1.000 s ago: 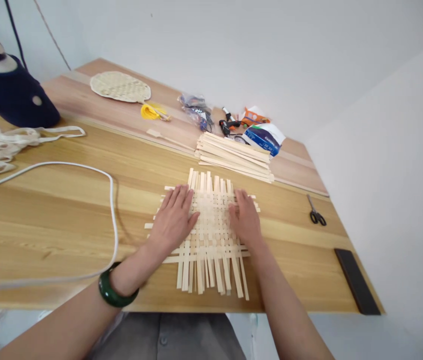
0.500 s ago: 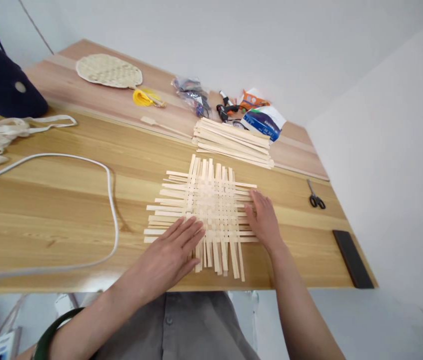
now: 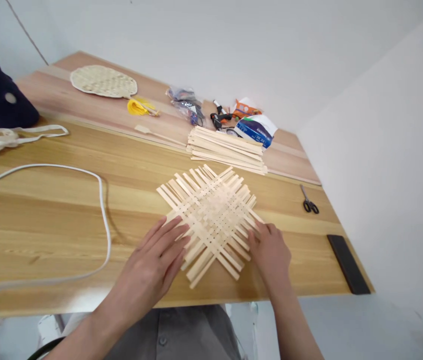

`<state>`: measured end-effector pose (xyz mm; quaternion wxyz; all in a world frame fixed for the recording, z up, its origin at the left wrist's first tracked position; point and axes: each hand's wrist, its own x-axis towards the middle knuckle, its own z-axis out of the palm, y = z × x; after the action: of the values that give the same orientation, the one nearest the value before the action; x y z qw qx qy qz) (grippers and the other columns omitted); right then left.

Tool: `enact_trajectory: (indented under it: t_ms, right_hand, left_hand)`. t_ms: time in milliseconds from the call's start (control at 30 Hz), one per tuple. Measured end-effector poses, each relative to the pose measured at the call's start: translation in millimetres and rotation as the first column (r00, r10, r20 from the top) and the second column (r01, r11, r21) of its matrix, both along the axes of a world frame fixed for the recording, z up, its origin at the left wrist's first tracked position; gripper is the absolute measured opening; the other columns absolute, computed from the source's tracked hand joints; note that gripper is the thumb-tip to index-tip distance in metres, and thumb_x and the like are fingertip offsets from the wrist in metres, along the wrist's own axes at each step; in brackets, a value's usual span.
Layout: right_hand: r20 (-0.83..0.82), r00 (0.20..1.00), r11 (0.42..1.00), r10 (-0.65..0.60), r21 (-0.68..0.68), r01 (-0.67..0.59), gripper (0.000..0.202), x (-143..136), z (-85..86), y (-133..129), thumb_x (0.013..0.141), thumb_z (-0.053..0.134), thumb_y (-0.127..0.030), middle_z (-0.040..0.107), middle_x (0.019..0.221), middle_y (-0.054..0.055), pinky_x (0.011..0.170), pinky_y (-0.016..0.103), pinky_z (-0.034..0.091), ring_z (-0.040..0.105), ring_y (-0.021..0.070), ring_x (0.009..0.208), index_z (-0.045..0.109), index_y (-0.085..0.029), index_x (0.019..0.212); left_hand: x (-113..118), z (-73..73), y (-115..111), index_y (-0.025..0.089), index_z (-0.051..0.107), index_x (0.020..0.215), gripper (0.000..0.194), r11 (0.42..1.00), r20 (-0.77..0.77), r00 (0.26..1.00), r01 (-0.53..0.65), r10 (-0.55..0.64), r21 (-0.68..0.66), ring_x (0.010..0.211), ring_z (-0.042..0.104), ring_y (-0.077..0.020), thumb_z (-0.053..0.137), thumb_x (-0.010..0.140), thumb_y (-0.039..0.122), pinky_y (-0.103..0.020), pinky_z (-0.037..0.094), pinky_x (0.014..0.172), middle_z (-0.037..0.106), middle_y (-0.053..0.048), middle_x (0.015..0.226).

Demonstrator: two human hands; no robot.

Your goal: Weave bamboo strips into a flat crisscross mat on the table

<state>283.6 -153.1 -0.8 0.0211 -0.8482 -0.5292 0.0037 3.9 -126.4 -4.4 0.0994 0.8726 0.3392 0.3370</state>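
Note:
A woven mat of pale wooden strips (image 3: 215, 210) lies on the wooden table, turned diagonally with loose strip ends sticking out on all sides. My left hand (image 3: 155, 262) rests over its lower left edge, fingers stretched out, fingertips on the strips. At the lower right edge is my right hand (image 3: 271, 250), with its fingers curled at the strip ends; whether it pinches a strip is hard to make out. Behind the mat lies a pile of loose pale strips (image 3: 226, 150).
Scissors (image 3: 309, 201) and a black bar (image 3: 348, 264) lie at the right. A white cable (image 3: 104, 215) curves across the left. Farther back are a woven fan (image 3: 102, 81), yellow cord (image 3: 139, 106), plastic bags (image 3: 187, 102) and a blue packet (image 3: 254, 131).
The mat has turned from square-on to diagonal. My left hand has shifted left, and my right hand has moved down and its fingers have curled. The view has shifted slightly.

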Motion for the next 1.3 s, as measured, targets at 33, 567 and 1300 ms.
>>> enact_trajectory:
  t_ms: [33, 567, 1300]
  right_hand:
    - [-0.056, 0.998, 0.999, -0.015, -0.044, 0.012, 0.034, -7, 4.0, -5, 0.093, 0.049, -0.032, 0.066, 0.116, 0.012, 0.073, 0.035, 0.051, 0.063, 0.0285, 0.105, 0.067, -0.019, 0.117]
    - [-0.212, 0.849, 0.843, 0.485, 0.372, -0.388, 0.037, -5, 0.9, 44, 0.093, 0.046, -0.039, 0.067, 0.124, 0.01, 0.099, 0.043, 0.051, 0.06, 0.0259, 0.118, 0.066, -0.023, 0.12]
    - [-0.007, 0.889, 0.823, 0.457, 0.381, -0.42, 0.037, 25, -21.6, 98, 0.095, 0.044, -0.032, 0.067, 0.125, 0.011, 0.102, 0.046, 0.049, 0.06, 0.0256, 0.117, 0.064, -0.019, 0.123]
  left_hand:
    - [1, 1.8, -3, 0.014, 0.062, 0.12, 0.028, 1.0, 0.01, 1.0, 0.018, -0.018, 0.0, 0.136, 0.047, -0.0219, 0.052, 0.093, 0.009, -0.045, 0.036, 0.118, 0.065, -0.01, 0.128]
    - [41, -11.4, 10, 0.014, 0.051, 0.138, 0.045, 1.0, -0.244, 0.969, -0.017, 0.02, 0.013, 0.143, 0.038, -0.0304, 0.052, 0.095, 0.028, -0.049, 0.043, 0.113, 0.046, -0.014, 0.151]
    - [63, -24.1, 73, 0.018, 0.057, 0.135, 0.052, 0.999, -0.354, 0.935, -0.026, 0.011, -0.036, 0.139, 0.044, -0.0305, 0.05, 0.094, 0.051, -0.051, 0.031, 0.117, 0.051, -0.012, 0.147]
